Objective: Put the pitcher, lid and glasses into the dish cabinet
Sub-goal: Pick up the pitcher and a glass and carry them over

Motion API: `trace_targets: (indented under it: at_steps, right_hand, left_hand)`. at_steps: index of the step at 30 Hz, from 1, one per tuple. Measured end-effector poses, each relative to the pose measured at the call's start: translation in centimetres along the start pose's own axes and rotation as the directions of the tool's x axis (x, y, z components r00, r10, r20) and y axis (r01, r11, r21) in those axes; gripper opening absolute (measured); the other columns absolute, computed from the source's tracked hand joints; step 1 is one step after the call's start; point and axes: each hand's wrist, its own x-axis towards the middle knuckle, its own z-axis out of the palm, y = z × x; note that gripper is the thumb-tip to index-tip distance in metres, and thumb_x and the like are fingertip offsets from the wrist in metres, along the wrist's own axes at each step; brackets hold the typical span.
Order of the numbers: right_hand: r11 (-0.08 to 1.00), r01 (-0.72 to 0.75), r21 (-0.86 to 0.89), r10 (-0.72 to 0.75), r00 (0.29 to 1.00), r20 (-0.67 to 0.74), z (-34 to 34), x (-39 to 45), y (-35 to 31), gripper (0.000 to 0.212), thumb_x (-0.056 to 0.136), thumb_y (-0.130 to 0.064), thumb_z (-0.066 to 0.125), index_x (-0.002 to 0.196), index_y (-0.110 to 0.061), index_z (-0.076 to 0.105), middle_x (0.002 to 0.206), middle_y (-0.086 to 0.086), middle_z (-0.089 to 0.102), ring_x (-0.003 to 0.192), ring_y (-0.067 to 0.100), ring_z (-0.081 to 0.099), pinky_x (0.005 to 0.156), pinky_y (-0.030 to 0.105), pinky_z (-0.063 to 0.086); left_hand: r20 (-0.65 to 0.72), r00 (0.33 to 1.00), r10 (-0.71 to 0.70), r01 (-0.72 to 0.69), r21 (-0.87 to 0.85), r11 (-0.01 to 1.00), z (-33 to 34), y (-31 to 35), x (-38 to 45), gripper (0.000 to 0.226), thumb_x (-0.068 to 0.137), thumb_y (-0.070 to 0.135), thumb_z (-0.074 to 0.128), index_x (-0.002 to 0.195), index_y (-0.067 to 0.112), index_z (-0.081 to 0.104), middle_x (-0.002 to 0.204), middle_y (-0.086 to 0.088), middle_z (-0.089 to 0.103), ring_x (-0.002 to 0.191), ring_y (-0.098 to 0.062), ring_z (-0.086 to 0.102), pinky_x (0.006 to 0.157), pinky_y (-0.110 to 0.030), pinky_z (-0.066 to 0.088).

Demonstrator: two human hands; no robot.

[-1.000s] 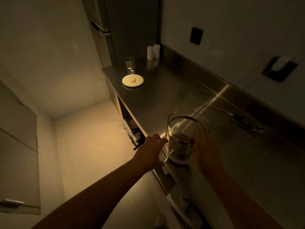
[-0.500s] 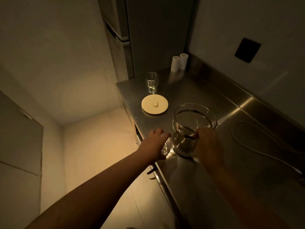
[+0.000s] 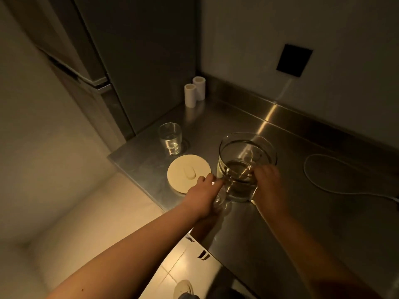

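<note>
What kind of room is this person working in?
Most likely a dimly lit kitchen: a stainless steel counter runs along the wall, a tall fridge stands at its end, and a glass pitcher and drinking glass sit on it.

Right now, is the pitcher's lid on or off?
Off. The cream lid lies flat on the counter left of the pitcher, whose mouth is open.

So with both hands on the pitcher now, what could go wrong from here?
1. The glass pitcher stands near the counter edge; a slip could send it off.
2. The left hand is right beside the lid and could knock it.
3. The low light hides the clear drinking glass.
</note>
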Motion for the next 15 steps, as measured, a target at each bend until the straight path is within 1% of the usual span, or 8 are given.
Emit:
trace_targets:
  at_steps: [3,5,7,9,12,15]
  right_hand:
    - [0.997,-0.079,-0.025,0.079,0.997,0.0,0.1,0.2,-0.7,0.055,0.065,0.007,0.07,0.11,-0.019,0.055,0.12,0.003,0.054,0.116,0.018,0.044,0.088,0.028,0.044]
    - [0.993,-0.115,-0.017,0.115,0.993,0.013,0.2,0.1,-1.1,0.056,0.067,0.008,0.067,0.115,-0.018,0.055,0.124,0.003,0.053,0.121,0.02,0.042,0.093,0.034,0.046]
    - [0.991,-0.134,-0.011,0.134,0.991,0.01,0.2,0.1,-1.2,0.056,0.068,0.011,0.065,0.116,-0.016,0.054,0.125,0.006,0.053,0.122,0.024,0.042,0.094,0.04,0.046]
    - [0.991,-0.131,-0.022,0.132,0.991,0.016,0.2,0.0,-1.3,0.055,0.068,0.01,0.063,0.117,-0.015,0.054,0.125,0.007,0.052,0.122,0.025,0.042,0.095,0.043,0.045]
    - [0.994,-0.104,-0.025,0.105,0.994,0.034,-0.1,-0.1,-1.4,0.053,0.067,0.007,0.062,0.114,-0.016,0.054,0.124,0.006,0.052,0.121,0.025,0.043,0.095,0.043,0.045]
    - [0.996,-0.079,-0.028,0.08,0.995,0.056,-0.7,0.0,-1.3,0.052,0.066,0.004,0.063,0.113,-0.016,0.054,0.123,0.007,0.051,0.12,0.025,0.043,0.097,0.041,0.043]
  left_hand:
    - [0.041,0.998,0.057,-0.058,0.022,0.998,0.7,-0.6,0.7,0.078,0.076,0.031,0.072,0.14,0.026,0.027,0.14,-0.006,0.032,0.121,-0.026,0.035,0.09,-0.038,0.047]
    - [0.053,0.995,0.081,-0.082,0.029,0.996,1.1,-1.0,0.8,0.077,0.078,0.03,0.071,0.14,0.027,0.027,0.139,-0.005,0.032,0.12,-0.025,0.035,0.089,-0.037,0.048]
    - [0.045,0.994,0.097,-0.099,0.036,0.994,1.3,-1.2,0.8,0.076,0.078,0.031,0.071,0.14,0.027,0.027,0.139,-0.005,0.033,0.119,-0.025,0.036,0.088,-0.036,0.048]
    - [0.034,0.995,0.099,-0.1,0.039,0.994,1.4,-1.2,0.7,0.075,0.08,0.031,0.069,0.14,0.026,0.026,0.139,-0.005,0.033,0.119,-0.025,0.036,0.088,-0.036,0.048]
    - [0.039,0.996,0.083,-0.085,0.049,0.995,1.6,-1.0,0.4,0.077,0.08,0.03,0.069,0.142,0.025,0.023,0.14,-0.006,0.031,0.122,-0.025,0.034,0.089,-0.036,0.049]
    - [0.029,0.998,0.06,-0.061,0.032,0.998,1.9,-0.6,0.0,0.08,0.081,0.031,0.069,0.144,0.024,0.02,0.145,-0.005,0.027,0.127,-0.025,0.031,0.095,-0.036,0.046]
